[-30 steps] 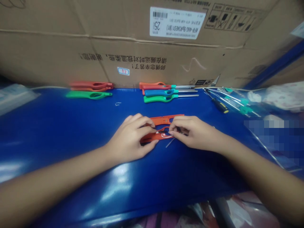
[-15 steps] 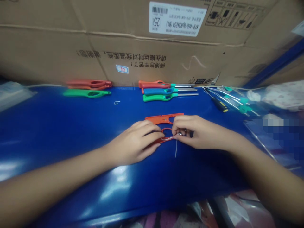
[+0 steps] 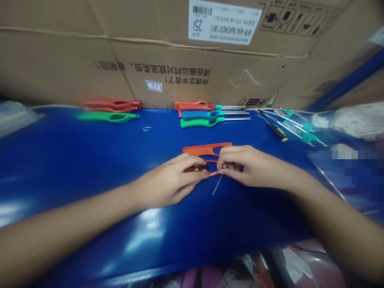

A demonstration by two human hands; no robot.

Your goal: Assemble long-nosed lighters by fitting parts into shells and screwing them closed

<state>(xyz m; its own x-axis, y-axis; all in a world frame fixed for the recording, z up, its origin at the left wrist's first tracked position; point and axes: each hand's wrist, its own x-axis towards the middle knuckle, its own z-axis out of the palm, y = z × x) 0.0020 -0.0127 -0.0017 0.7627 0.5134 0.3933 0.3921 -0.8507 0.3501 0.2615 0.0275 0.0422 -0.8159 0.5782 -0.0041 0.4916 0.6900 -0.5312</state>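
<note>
Both hands meet over an orange lighter shell half (image 3: pixel 199 169) that lies on the blue worktop (image 3: pixel 90 160), well in front of the cardboard box (image 3: pixel 90 60). The left hand (image 3: pixel 168 182) has thumb and forefinger pressed together on the shell's handle end and pins it flat. The right hand (image 3: pixel 246 166) pinches the top of a thin pale wire (image 3: pixel 217 185) at the shell's trigger loop; the loose end trails away from the box. How the wire sits inside the shell is too small to tell.

The delicate part looks to be seating that wire. The left hand should bear straight down so the shell cannot skate, while the right feeds in short fingertip pushes without kinking the wire. A matching orange half (image 3: pixel 204 150) lies slightly nearer the box.
</note>
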